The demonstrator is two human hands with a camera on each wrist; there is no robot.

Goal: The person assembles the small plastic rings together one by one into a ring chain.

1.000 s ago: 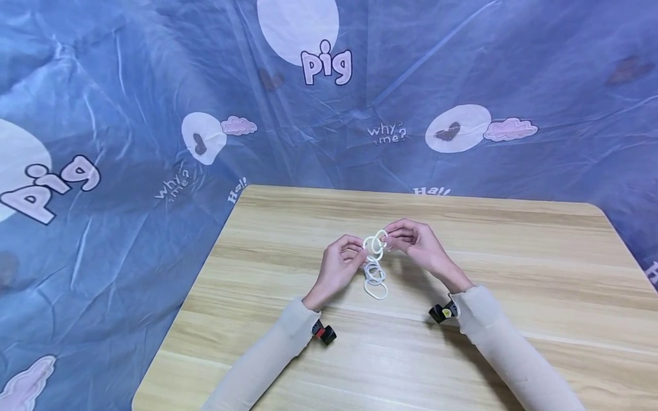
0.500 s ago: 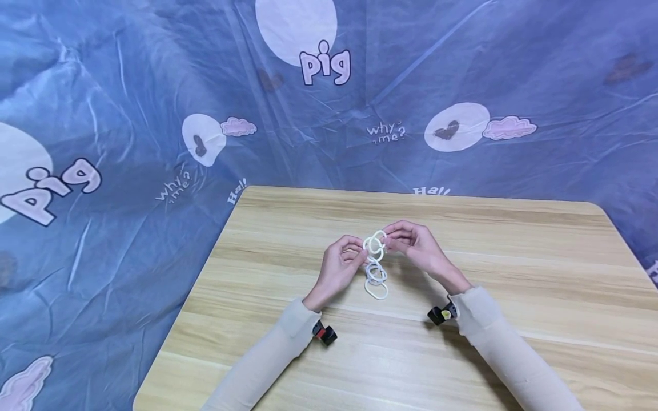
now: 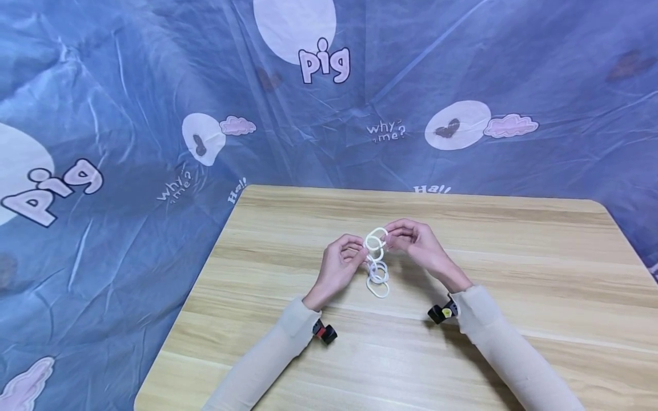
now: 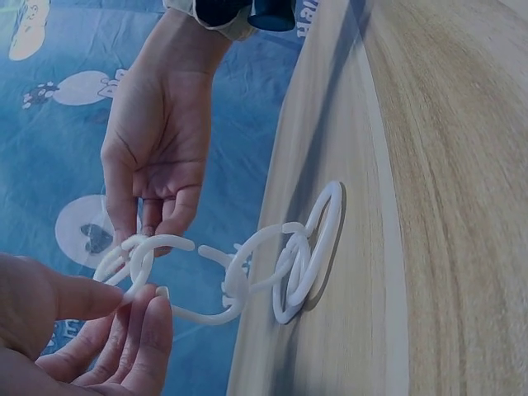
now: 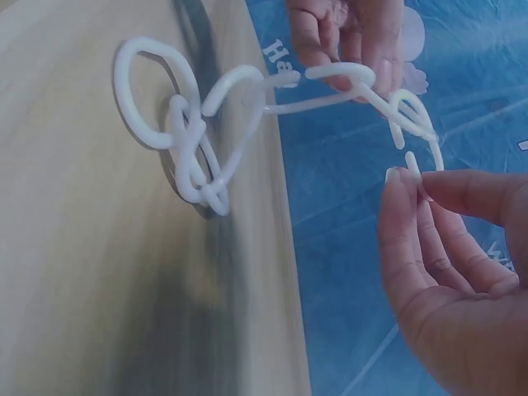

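A short chain of plastic links, pale yellow and pale lavender in the head view, hangs between the hands. Each upper link is an oval ring with a gap in it. My left hand (image 3: 340, 264) pinches an upper link (image 5: 338, 69) between thumb and fingers. Opposite it, my right hand (image 3: 422, 249) pinches the end link (image 5: 412, 162) close to its gap, and this link passes through the one in the left hand. Lower links hang down to the table, where the bottom link (image 4: 334, 210) leans beside another link (image 5: 183, 165).
The wooden table (image 3: 493, 354) has rounded corners and reaches back to a blue printed cloth (image 3: 339, 154). A small black camera sits on each wrist, the left one (image 3: 328, 334) and the right one (image 3: 438, 313), below the sleeves.
The end link in the right hand has turned and now shows a wider loop. The lower part of the chain has shifted slightly right. Both hands stay nearly in place.
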